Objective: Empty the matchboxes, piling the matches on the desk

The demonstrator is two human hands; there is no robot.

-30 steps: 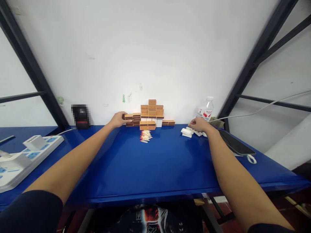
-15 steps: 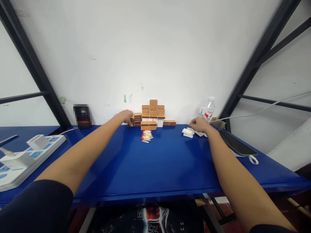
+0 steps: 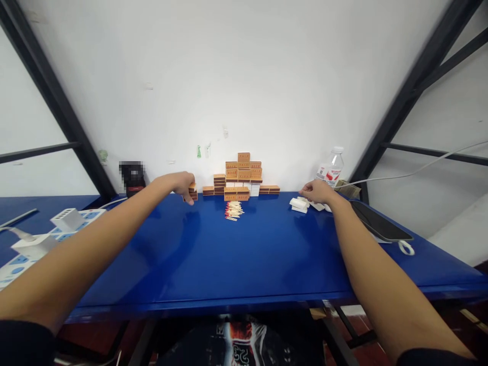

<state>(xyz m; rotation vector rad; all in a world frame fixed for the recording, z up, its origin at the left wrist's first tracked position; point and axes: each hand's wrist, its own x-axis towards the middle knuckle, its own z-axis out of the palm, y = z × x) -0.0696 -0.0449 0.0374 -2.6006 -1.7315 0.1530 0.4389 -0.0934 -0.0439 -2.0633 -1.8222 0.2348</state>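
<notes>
In the head view, the only one given, a blue table (image 3: 236, 264) is seen, set against a white wall (image 3: 244, 76). By the left hand (image 3: 181, 184), a few matchboxes (image 3: 193, 193) are gripped, one above the other, at the back of the table. The fingers are closed around them from above and the side, probably so that the loose layers are kept together. Whether they are lifted or rested on the table cannot be told.

To the right of this hand, and apart from it, a single low box (image 3: 208, 191) is placed beside a narrow stack (image 3: 219, 185). Next comes a stepped pile (image 3: 244, 174), wide below and narrowed to one box at the top, a form by which steadiness is perhaps given. In front of its base an orange pair (image 3: 236, 194) is stood, and before this pair the matches (image 3: 234, 210) are heaped, mostly with red heads to the left. On the far side a low row (image 3: 269, 189) is laid.

The right hand (image 3: 317, 192) is held above some white pieces (image 3: 299, 204), near a clear bottle (image 3: 334, 170). Its fingertips are brought close together, but whether anything is pinched between them cannot be told; perhaps the hand is only rested there.
</notes>
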